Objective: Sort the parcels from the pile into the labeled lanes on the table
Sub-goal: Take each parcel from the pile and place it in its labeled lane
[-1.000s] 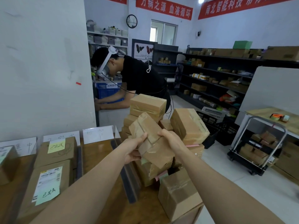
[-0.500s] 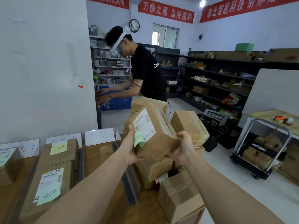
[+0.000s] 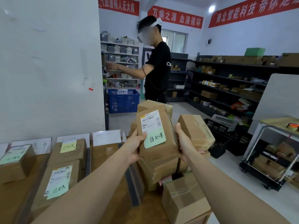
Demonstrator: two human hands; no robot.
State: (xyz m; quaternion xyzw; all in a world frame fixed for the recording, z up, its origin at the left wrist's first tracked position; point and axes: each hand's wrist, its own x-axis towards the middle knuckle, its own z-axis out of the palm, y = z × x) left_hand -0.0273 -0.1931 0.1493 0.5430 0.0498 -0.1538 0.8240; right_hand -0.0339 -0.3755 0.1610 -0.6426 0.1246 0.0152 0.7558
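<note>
I hold a brown cardboard parcel (image 3: pixel 156 138) upright above the pile (image 3: pixel 163 168) of similar boxes at the table's right end. Its face carries a white shipping label and a green handwritten note. My left hand (image 3: pixel 135 147) grips its left edge, thumb over the note. My right hand (image 3: pixel 183 143) grips its right side. To the left, lanes on the wooden table (image 3: pixel 105 152) hold sorted parcels, one with a green note (image 3: pixel 59 181), one with a yellow note (image 3: pixel 68 147), one at far left (image 3: pixel 15 160). White lane label cards (image 3: pixel 106 137) stand along the wall.
Dark divider strips (image 3: pixel 131 180) separate the lanes. A person in a black shirt (image 3: pixel 157 70) stands behind the pile, reaching toward shelves. A blue crate (image 3: pixel 123 101) sits on the floor; black shelving (image 3: pixel 226 88) and a trolley (image 3: pixel 271 160) with boxes stand at right.
I have turned the parcel so its label and green note face me and raised it upright. The person behind has straightened up and reaches left.
</note>
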